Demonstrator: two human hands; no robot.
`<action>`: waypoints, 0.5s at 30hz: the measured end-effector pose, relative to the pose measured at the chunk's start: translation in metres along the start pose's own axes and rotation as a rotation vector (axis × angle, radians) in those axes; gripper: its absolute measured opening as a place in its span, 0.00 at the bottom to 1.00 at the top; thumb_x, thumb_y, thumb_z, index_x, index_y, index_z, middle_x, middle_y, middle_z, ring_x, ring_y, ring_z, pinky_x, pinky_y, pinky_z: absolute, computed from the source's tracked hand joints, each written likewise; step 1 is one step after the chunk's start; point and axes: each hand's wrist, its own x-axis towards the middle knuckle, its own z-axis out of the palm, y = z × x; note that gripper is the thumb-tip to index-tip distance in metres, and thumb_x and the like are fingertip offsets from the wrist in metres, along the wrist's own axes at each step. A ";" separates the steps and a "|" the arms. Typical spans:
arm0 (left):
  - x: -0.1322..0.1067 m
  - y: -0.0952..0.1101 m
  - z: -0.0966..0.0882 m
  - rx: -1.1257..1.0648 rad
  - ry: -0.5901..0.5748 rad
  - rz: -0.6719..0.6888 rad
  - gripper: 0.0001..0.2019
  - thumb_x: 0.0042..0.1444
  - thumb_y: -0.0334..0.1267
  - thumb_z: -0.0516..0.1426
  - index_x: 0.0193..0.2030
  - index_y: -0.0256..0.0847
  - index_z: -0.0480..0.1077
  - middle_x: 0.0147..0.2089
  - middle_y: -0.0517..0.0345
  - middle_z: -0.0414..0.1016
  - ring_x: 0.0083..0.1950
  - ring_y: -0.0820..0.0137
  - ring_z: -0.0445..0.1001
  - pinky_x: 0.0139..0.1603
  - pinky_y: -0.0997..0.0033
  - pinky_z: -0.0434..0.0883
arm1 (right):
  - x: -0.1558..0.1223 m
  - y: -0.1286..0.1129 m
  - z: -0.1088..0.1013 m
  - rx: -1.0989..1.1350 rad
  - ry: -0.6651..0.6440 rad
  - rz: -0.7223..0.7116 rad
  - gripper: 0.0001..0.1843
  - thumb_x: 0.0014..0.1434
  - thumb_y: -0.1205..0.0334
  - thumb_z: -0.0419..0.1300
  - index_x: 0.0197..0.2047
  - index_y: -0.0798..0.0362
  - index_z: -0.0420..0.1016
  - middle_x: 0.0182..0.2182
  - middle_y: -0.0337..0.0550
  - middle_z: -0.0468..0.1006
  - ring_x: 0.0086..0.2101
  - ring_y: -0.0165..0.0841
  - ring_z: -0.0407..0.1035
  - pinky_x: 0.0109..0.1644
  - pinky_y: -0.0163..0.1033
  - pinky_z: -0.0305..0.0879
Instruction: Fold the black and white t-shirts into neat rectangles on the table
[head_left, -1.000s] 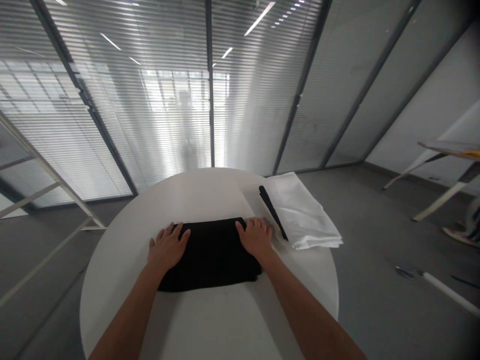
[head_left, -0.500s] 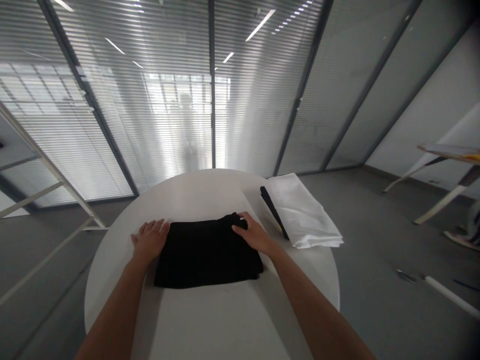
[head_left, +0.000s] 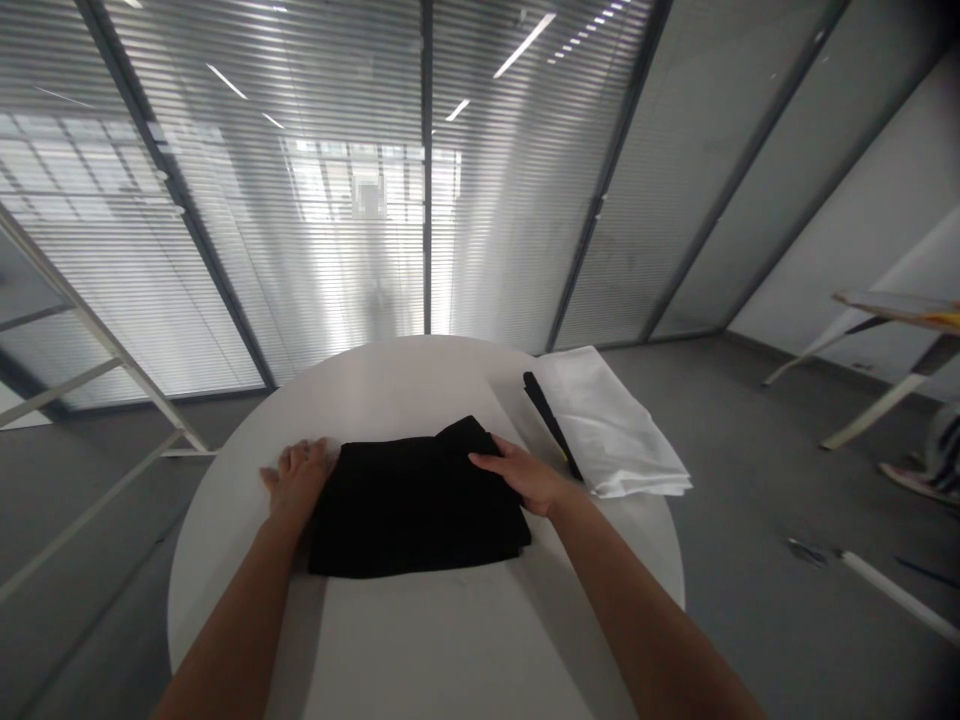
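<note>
A folded black cloth (head_left: 420,510), perhaps a garment, lies across the middle of the round white table (head_left: 397,385). My left hand (head_left: 298,478) rests on the tabletop at the cloth's left edge, fingers spread, with the thumb side against the fabric. At the upper right corner, my right hand (head_left: 529,475) grips the cloth, thumb on top and the other fingers tucked underneath out of sight. The fabric beside that hand rises in a raised, pointed fold.
Right of the cloth, a folded white cloth (head_left: 611,425) lies partly over a dark item (head_left: 551,420) near the table's edge. A pale metal frame (head_left: 112,350) stands at left. Behind are glass panels with blinds. A shoe (head_left: 919,480) and a white rod (head_left: 896,590) are on the floor at right.
My right hand has moved slightly right and down, its fingers now under the cloth's edge. The cloth's upper right corner stands higher. My left hand has hardly moved.
</note>
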 end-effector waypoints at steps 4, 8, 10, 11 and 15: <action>-0.001 0.001 -0.001 0.000 0.027 0.000 0.27 0.65 0.51 0.41 0.66 0.42 0.58 0.66 0.39 0.58 0.66 0.47 0.55 0.60 0.30 0.51 | 0.004 -0.006 0.005 -0.125 0.087 -0.061 0.22 0.53 0.56 0.66 0.51 0.50 0.73 0.44 0.42 0.80 0.46 0.40 0.73 0.57 0.49 0.65; -0.002 0.001 -0.001 0.000 0.054 0.002 0.25 0.65 0.47 0.41 0.65 0.43 0.60 0.65 0.40 0.60 0.64 0.47 0.57 0.60 0.31 0.51 | 0.012 -0.038 0.017 -0.192 0.109 -0.106 0.19 0.52 0.58 0.65 0.49 0.50 0.75 0.42 0.43 0.81 0.43 0.40 0.75 0.54 0.49 0.67; -0.003 0.001 -0.002 0.005 0.062 0.013 0.25 0.65 0.46 0.41 0.65 0.43 0.60 0.65 0.40 0.60 0.64 0.47 0.58 0.59 0.32 0.52 | 0.015 -0.065 0.024 -0.216 0.127 -0.153 0.19 0.51 0.58 0.66 0.48 0.49 0.75 0.41 0.43 0.81 0.41 0.39 0.75 0.52 0.49 0.68; -0.003 0.002 -0.003 0.007 0.063 0.016 0.25 0.65 0.47 0.41 0.64 0.43 0.61 0.64 0.39 0.61 0.63 0.46 0.58 0.59 0.32 0.52 | 0.016 -0.080 0.028 -0.224 0.141 -0.192 0.19 0.51 0.59 0.67 0.48 0.49 0.76 0.40 0.42 0.81 0.39 0.38 0.75 0.50 0.48 0.69; -0.003 0.005 -0.006 0.002 0.081 0.001 0.25 0.63 0.50 0.43 0.61 0.41 0.64 0.62 0.39 0.63 0.62 0.46 0.59 0.57 0.32 0.53 | 0.015 -0.142 0.033 -0.245 0.182 -0.456 0.19 0.49 0.59 0.68 0.45 0.50 0.75 0.36 0.38 0.81 0.37 0.35 0.74 0.48 0.47 0.70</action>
